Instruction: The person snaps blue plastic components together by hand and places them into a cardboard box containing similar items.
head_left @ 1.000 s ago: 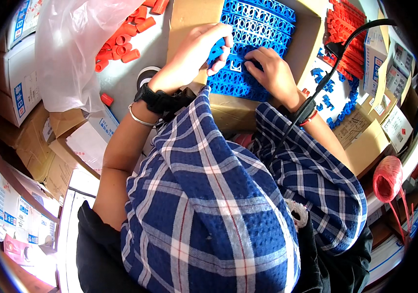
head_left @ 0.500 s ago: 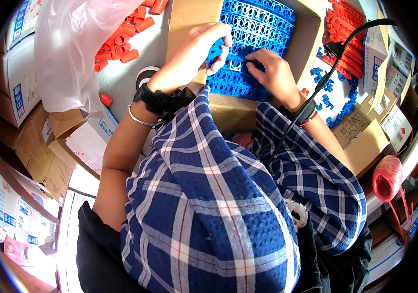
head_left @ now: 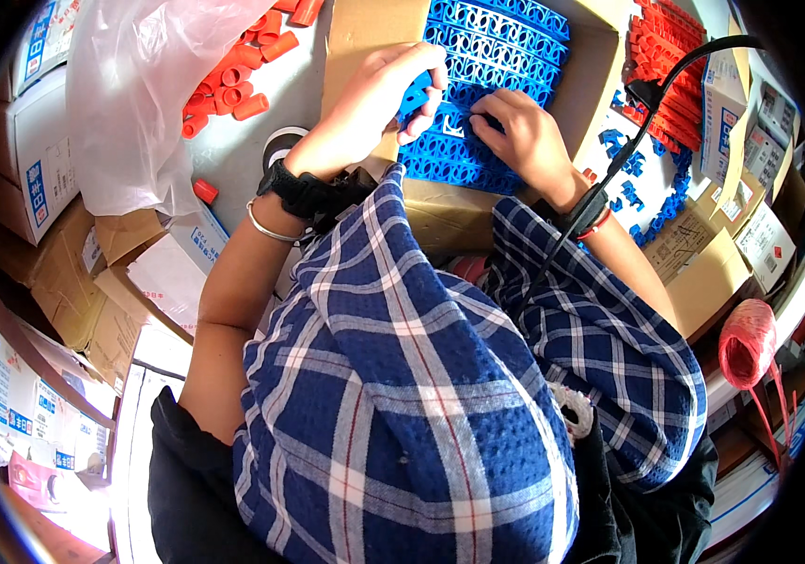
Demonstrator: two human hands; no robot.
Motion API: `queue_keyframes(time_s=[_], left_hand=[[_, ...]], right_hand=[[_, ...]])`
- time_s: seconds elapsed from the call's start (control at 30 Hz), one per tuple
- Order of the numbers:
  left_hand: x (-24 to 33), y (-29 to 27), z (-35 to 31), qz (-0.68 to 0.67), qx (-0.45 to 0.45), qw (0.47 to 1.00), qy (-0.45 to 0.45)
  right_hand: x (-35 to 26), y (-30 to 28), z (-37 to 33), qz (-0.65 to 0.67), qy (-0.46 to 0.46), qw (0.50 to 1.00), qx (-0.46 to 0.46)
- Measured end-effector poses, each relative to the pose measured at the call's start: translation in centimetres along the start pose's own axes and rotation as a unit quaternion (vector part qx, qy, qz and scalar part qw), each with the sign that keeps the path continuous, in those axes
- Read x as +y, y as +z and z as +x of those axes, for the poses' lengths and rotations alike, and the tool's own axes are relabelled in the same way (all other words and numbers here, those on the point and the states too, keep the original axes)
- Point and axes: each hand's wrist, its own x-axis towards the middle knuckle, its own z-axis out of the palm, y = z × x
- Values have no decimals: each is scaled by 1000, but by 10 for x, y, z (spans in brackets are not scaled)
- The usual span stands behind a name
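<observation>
Grasping one blue piece (head_left: 414,98) over one carton (head_left: 459,214), the left hand (head_left: 380,92) faces the right hand (head_left: 525,137), whose grip I cannot tell.

I can see pale grey floor (head_left: 244,162) here, cartons (head_left: 43,141) stacked along the person's left and more boxes (head_left: 764,242) crowding the right; strong light bleaches a white surface (head_left: 139,451) low on the left, near a brown edge (head_left: 9,321)

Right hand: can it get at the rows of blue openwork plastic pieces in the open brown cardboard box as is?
Looks like yes: the right hand is right at the blue rows, the brown box is open on top, and no flap lies between.
</observation>
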Motion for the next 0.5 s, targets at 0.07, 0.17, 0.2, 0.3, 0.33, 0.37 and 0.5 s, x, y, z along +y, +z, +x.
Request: queue_keyframes(time_s=[0.07,0.17,0.2,0.3,0.33,0.37,0.5], left_hand=[[1,0,0,0,2,1000,-3],[1,0,0,-3,4,1000,-5],[0,-1,0,-4,1,1000,-4],[-1,-2,0,-8,-5,1000,-2],[-1,-2,0,-11,-8,1000,-1],[-1,-2,0,-11,-8,1000,-1],[-2,-2,1,-5,-4,1000,-2]], right_hand=[[1,1,0,-1,-3,1000,1],[3,4,-2,20,4,1000,11],[4,5,-3,23,8,1000,10],[5,4,-3,34,16,999,3],[5,3,-3,42,19,999,-3],[5,4,-3,42,19,999,-3],[6,4,-4,53,21,998,-4]])
